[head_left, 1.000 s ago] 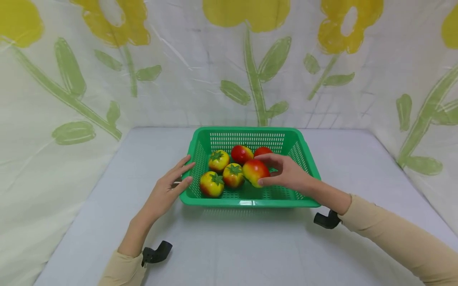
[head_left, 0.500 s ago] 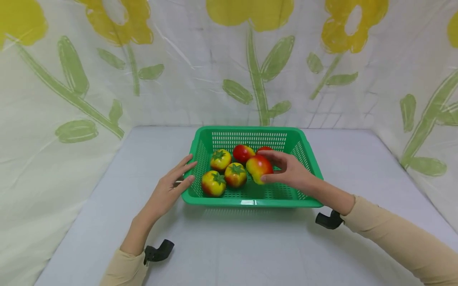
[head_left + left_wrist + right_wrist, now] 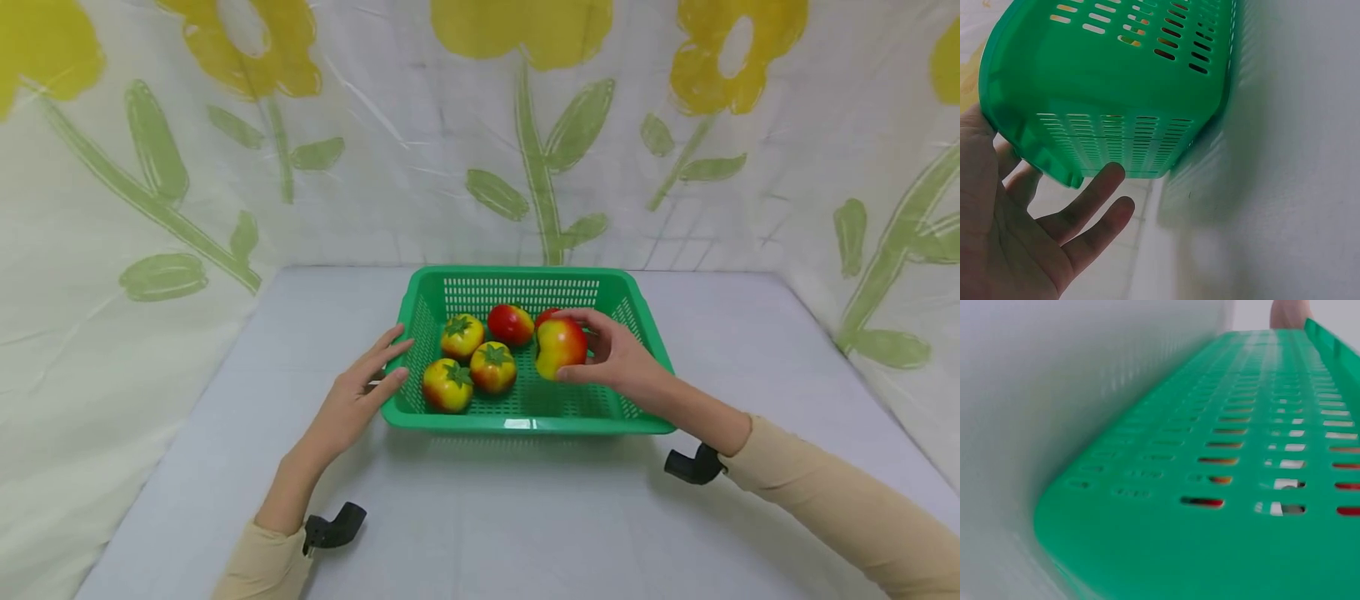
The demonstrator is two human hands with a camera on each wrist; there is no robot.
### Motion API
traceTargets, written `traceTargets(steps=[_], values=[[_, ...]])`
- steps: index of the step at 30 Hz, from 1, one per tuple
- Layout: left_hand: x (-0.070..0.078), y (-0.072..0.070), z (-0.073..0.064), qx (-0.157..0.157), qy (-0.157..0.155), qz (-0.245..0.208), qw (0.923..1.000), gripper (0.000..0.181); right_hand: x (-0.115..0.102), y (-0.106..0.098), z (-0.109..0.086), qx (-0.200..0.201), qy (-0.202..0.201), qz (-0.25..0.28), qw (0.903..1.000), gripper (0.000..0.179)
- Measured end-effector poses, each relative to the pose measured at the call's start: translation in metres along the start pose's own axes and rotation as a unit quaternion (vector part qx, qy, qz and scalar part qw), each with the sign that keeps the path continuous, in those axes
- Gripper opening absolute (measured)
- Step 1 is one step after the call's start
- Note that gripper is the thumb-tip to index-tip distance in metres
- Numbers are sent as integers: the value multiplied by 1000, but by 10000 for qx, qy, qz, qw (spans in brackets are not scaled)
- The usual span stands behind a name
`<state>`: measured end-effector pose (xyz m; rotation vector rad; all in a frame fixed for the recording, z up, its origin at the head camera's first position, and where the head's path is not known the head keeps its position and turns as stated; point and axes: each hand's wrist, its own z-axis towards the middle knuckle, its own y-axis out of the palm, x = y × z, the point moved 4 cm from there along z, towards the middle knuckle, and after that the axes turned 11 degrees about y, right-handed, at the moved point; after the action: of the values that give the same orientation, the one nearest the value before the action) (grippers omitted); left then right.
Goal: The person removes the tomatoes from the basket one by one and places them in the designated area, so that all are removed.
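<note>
My right hand (image 3: 618,362) grips a red-and-yellow fruit (image 3: 561,348), rounded with a dent in its side, over the right half of a green plastic basket (image 3: 517,425). Thumb and fingers lie on opposite sides of it. Behind that hand, a red fruit (image 3: 546,316) is partly hidden. Another red fruit with a yellow end (image 3: 511,325) lies to its left. Three yellow-red fruits with green leafy tops, one of them in front (image 3: 447,386), fill the basket's left side. At the left rim, my left hand (image 3: 360,400) has its fingers spread and extended, fingertips against the basket (image 3: 1104,81).
The basket stands on a white-covered table (image 3: 525,525). A white curtain (image 3: 360,167) with painted yellow flowers hangs behind and at both sides. Black camera mounts (image 3: 333,527) sit on both wrists. In the right wrist view, the slotted basket wall (image 3: 1210,531) fills most of the picture.
My right hand has moved slightly right inside the basket with the red-and-yellow fruit, which has turned in the fingers. The left hand stays at the left rim.
</note>
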<state>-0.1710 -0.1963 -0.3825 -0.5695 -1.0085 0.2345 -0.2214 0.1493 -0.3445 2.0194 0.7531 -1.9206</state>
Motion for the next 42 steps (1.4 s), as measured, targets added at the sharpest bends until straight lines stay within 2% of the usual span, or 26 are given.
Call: traceTargets(steps=[10,15,20,27,31,37,42], values=[[-2,-1,0,16,-19,-16,10000,45,3,-7,-6,73,-43,-144,9999,62],[-2,0,1,16,-35,-13,10000,45,1,-20,-14,102,86,-189,9997,63],[3,1,2,37,-76,-38,10000,44,-5,-38,-24,287,15,-222,9993,61],[7,0,1,40,-115,-107,9999,44,-8,-49,-35,123,105,423,9990,60],[3,-1,0,30,-53,-101,9999,44,-7,-53,-39,96,53,479,9988,59],[0,-1,-1,46,50,-213,9997,44,-3,-63,-48,-33,-111,875,9961,53],[0,-1,-1,26,9,-193,9998,44,0,-78,-57,84,-339,1101,9933,49]])
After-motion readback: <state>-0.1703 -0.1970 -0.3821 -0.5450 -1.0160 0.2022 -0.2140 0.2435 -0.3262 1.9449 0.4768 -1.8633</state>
